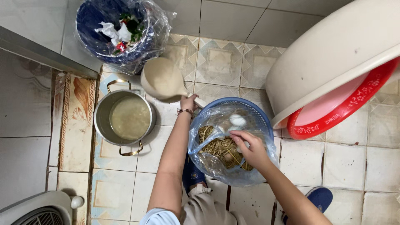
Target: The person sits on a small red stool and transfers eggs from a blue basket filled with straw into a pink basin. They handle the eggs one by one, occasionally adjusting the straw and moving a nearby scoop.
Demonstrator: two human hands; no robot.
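Scene: I crouch on a tiled floor, centre of the frame, over a blue basket (261, 117) lined with a clear plastic bag (205, 141) of straw (218, 146) and eggs.
Left hand: My left hand (188, 102), centre frame, is closed around the handle of a beige ladle (163, 79), whose bowl hangs above the floor, just beside the steel pot (123, 118).
Right hand: My right hand (250, 146) reaches into the bag with fingers curled narrow; whether they grip an egg I cannot tell.
Eggs: One white egg (238, 120) lies at the top of the straw, just above my right hand; a brownish egg (228, 156) sits lower, near my fingertips.
Risk: As I judge it, a squeeze or a slip in loose straw could crack a shell, and the ladle held aloft could knock the basket's rim.
Surroundings: A bin (121, 31) at upper left; stacked cream and red basins (333, 79) at upper right.
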